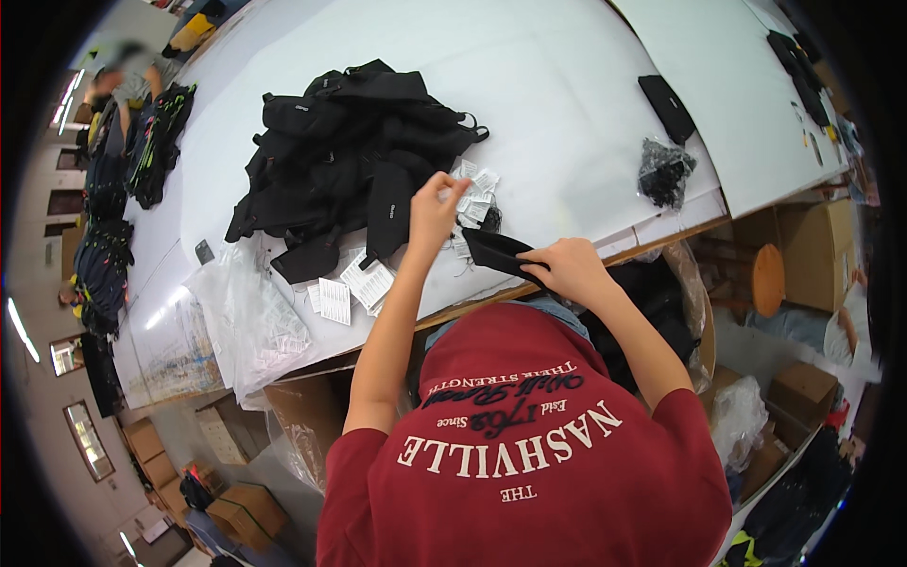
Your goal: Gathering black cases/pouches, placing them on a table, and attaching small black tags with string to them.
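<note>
Just right of the heap of black pouches [331, 156] on the white bench [567, 104], toward the near edge, my right grip [565, 269] is clenched on the right end of a single black pouch [499, 253], whose other end points back toward the heap. Between that pouch and the heap, my left grip [436, 208] has thumb and fingertips drawn together; I cannot tell from my view whether anything thin is caught there. Beside it, along the heap's right side, lie small white tags [480, 197] with a tangle of black strings [490, 220]. At the heap's near side, I see larger white slips [335, 300], and left of those a crumpled clear plastic bag [250, 321] drooping over the bench edge. Well to the heap's right rest a black case [667, 109] and, nearer, a clear bag of black items [665, 174].
</note>
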A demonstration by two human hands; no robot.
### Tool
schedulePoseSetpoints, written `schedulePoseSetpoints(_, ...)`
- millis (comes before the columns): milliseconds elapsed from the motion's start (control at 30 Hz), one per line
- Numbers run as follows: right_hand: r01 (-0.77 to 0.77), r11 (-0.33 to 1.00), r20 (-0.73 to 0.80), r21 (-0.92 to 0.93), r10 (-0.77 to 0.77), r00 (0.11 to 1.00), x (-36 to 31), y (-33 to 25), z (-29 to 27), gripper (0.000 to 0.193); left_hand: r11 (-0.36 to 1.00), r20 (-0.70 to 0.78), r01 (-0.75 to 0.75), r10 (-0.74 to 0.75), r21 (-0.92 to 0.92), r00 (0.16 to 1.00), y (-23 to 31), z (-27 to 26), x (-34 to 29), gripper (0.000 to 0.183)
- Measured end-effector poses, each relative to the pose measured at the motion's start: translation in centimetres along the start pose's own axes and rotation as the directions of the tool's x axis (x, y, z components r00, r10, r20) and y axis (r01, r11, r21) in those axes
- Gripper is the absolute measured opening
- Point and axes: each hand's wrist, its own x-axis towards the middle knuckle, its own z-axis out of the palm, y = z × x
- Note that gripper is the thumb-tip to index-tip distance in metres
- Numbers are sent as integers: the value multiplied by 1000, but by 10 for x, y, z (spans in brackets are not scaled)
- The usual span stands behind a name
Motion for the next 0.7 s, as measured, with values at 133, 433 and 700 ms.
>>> schedulePoseSetpoints(133, 181, 983, 5, -30, -181, 983, 33, -2, -8, 18, 1000, 149, 29, -27, -6, 989, 56, -1, -29, 34)
schedulePoseSetpoints(433, 369, 928, 1, 54, -370, 929, 74, -26, -6, 16, 985, -66, 8, 4, 174, 998, 47, -32, -62, 28)
schedulePoseSetpoints(700, 357, 900, -237, 249, -301, 924, 72, -49, -19, 20, 712, -473, -74, -382, -698, 794, 29, -28, -93, 50)
